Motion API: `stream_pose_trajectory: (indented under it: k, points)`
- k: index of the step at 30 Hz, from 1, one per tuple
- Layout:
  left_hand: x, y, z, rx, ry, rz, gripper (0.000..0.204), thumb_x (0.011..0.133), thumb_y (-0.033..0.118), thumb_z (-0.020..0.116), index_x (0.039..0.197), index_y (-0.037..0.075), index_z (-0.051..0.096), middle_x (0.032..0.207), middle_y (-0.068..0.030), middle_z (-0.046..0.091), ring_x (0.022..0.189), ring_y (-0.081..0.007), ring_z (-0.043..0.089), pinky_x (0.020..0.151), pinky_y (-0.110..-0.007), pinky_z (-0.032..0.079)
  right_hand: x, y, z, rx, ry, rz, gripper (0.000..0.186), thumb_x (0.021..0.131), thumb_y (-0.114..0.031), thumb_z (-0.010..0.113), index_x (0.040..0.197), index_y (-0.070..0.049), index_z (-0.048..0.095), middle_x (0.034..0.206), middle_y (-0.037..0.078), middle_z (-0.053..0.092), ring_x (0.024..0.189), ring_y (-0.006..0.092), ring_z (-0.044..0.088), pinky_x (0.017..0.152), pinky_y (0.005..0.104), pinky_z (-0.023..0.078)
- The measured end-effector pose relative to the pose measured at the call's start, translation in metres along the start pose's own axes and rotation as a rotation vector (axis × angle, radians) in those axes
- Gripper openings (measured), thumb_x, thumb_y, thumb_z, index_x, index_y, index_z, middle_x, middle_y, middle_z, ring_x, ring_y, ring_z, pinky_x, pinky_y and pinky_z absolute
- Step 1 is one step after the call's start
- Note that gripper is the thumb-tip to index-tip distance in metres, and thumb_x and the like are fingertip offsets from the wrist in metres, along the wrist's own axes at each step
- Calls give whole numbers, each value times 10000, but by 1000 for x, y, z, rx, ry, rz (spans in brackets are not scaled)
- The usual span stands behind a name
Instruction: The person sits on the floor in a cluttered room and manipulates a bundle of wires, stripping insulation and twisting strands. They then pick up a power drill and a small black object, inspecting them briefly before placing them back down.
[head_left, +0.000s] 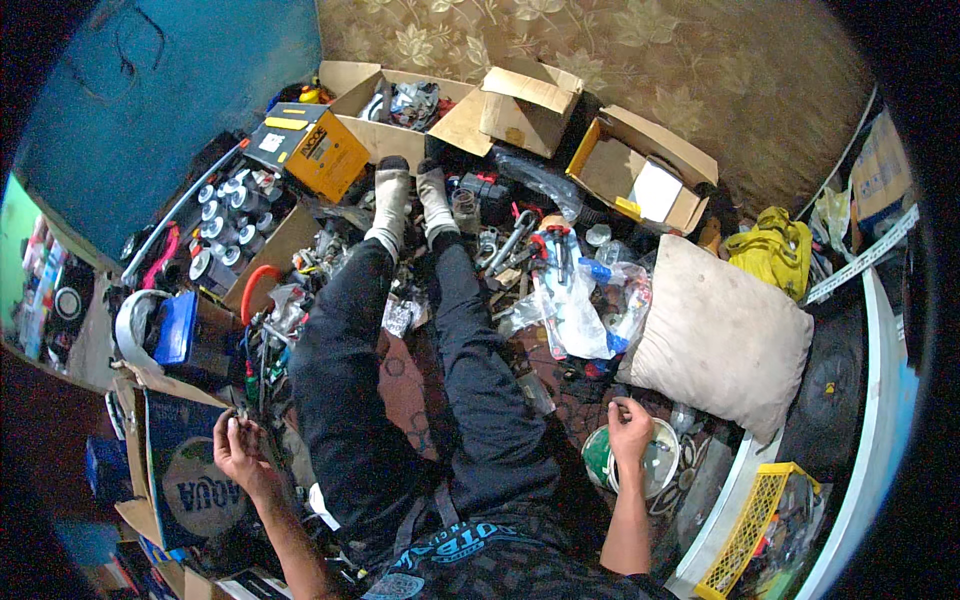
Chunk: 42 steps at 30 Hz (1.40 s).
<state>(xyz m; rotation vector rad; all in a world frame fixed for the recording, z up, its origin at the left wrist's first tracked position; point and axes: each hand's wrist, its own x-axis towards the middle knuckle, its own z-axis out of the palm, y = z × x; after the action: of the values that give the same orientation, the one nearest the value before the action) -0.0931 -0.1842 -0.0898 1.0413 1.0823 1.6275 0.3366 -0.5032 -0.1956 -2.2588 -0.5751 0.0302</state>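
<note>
Head view: dark block lettering runs along one face of an orange-yellow box (pixel 335 158) at the far left, beside a smaller pale label. Larger letters, upside down from here, stand on the round pale patch of a dark cardboard box (pixel 160 455) near the left forearm, and light-blue print crosses the front of the wearer's black shirt (pixel 465 550). Fine marks line a long white strip (pixel 865 257) at the right, too small to make out.

Outstretched legs (pixel 345 345) in dark trousers split the cluttered floor (pixel 405 385). Beyond the feet stand open cartons, one filled with mixed small parts (pixel 412 105), another (pixel 645 165) with a white piece inside. Grey-topped canisters (pixel 235 215) crowd the left; a red hooked piece (pixel 262 290) is nearer. Right of the legs, a plastic bag (pixel 580 325) lies among tools, next to a pale cushion (pixel 722 335), with a yellow bag (pixel 772 252) behind it and a yellow basket (pixel 745 540) at lower right.

Left hand (pixel 242 450), beside the dark box, has its fingertips pinched on what seems a small dark item (pixel 241 413), blurred and mostly covered. Right hand (pixel 630 432) is loosely curled, thumb near forefinger, above a white-rimmed bucket (pixel 668 452); whether it holds anything I cannot tell.
</note>
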Motion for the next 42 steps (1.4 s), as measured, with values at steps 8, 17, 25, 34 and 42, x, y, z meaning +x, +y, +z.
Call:
stream_pose_trajectory:
  k: [8, 17, 25, 34, 42]
  points:
    - [38, 8, -60, 29, 138, 79, 177, 940, 85, 535, 1080, -18, 569, 800, -49, 585, 680, -129, 560, 599, -261, 488, -17, -15, 9, -25, -107, 24, 164, 796, -131, 663, 913, -18, 684, 840, 150, 680, 673, 265, 647, 640, 348, 510]
    - [40, 11, -74, -62, 209, 31, 183, 941, 99, 531, 1087, -6, 564, 785, -45, 586, 660, -123, 553, 585, -274, 483, -29, -40, -14, -91, -50, -71, 134, 802, -93, 658, 897, -1, 678, 860, 143, 682, 686, 245, 642, 635, 322, 512]
    - [67, -4, -58, -96, 193, 10, 178, 936, 100, 539, 1068, -11, 584, 780, -48, 591, 650, -123, 553, 589, -259, 482, 15, -64, -37, -160, 168, -207, 169, 826, -104, 653, 946, 15, 667, 777, 119, 667, 617, 184, 600, 583, 309, 480]
    - [88, -47, -42, -37, 110, -34, 154, 930, 81, 554, 1044, -15, 590, 758, -62, 594, 636, -134, 570, 559, -262, 497, 60, -99, 13, -139, 12, -167, 161, 836, -92, 622, 959, 1, 667, 851, 137, 673, 632, 211, 611, 577, 309, 480]
    - [148, -76, 34, 134, -19, -122, 158, 913, 95, 584, 1031, -9, 603, 789, -45, 603, 670, -105, 579, 587, -231, 483, 75, -94, 61, -179, -94, -91, 154, 804, -81, 638, 939, -12, 672, 788, 130, 651, 611, 197, 599, 560, 311, 479]
